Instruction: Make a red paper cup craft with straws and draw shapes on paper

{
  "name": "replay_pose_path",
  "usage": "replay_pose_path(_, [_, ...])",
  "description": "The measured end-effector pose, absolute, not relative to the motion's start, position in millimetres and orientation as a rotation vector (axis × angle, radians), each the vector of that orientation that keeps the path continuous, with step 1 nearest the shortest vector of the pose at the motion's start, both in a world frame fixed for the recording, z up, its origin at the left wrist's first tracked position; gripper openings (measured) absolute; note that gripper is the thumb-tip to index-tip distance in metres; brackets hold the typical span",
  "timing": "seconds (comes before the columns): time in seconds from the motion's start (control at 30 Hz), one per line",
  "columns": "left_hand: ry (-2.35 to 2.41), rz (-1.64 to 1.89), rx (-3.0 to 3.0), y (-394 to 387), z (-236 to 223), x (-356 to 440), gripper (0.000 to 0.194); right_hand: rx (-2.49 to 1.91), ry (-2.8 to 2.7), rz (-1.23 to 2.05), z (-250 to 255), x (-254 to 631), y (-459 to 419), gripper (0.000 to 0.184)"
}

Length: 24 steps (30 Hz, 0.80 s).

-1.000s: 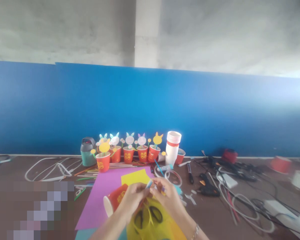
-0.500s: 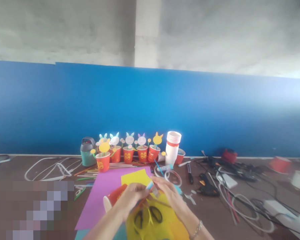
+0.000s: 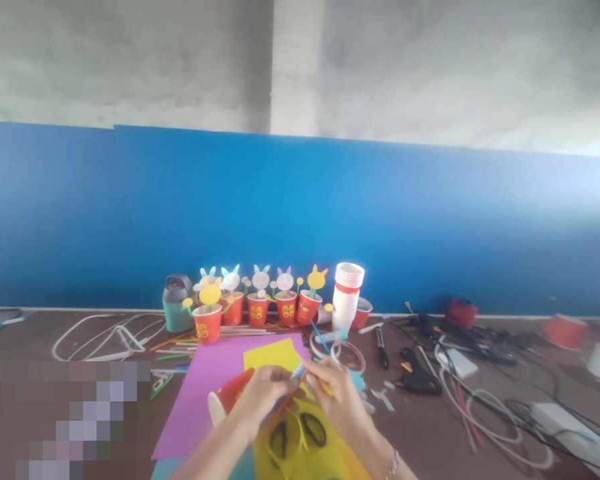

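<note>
My left hand point(image 3: 269, 393) is closed, thumb and finger pinching a small blue-and-white piece point(image 3: 298, 371) too small to identify. Opposite it, my right hand point(image 3: 337, 392) has its fingers curled, the tips meeting at that piece's right end. What else lies between the fingers is hidden. Beneath my hands is a yellow sheet point(image 3: 325, 460), with dark-handled scissors point(image 3: 313, 429) on it. A red paper cup point(image 3: 219, 405) lies on its side beside my left wrist, upon a purple sheet point(image 3: 185, 407). A smaller yellow piece of paper point(image 3: 267, 353) is just beyond my fingers.
Red cups with paper animal faces point(image 3: 257, 308) stand along the blue partition point(image 3: 300, 200). Nearby are a teal bottle point(image 3: 177, 307), a stack of white cups point(image 3: 347, 297) and a black marker point(image 3: 381, 347). A glue gun point(image 3: 417, 377) and tangled cables point(image 3: 500, 427) lie to the right.
My right hand's fingers, stretched out before, have curled in to pinch at the small piece. My left hand stays where it was, still holding it.
</note>
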<state>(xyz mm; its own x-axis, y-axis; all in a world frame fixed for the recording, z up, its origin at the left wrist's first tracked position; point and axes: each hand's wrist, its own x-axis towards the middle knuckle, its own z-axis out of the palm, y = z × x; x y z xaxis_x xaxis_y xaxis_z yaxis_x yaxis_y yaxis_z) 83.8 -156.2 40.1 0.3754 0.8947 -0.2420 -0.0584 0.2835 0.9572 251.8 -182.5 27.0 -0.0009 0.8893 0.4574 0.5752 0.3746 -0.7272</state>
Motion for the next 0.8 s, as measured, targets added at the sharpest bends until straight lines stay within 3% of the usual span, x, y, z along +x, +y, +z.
replay_pose_path(0.43, [0.974, 0.833, 1.056, -155, 35, 85, 0.035, -1.372, -1.895, 0.218, 28, 249, -185, 0.032])
replay_pose_path(0.8, [1.096, 0.95, 1.142, -154, 45, 87, 0.039, -1.365, -1.653, 0.346, 30, 246, -184, 0.029])
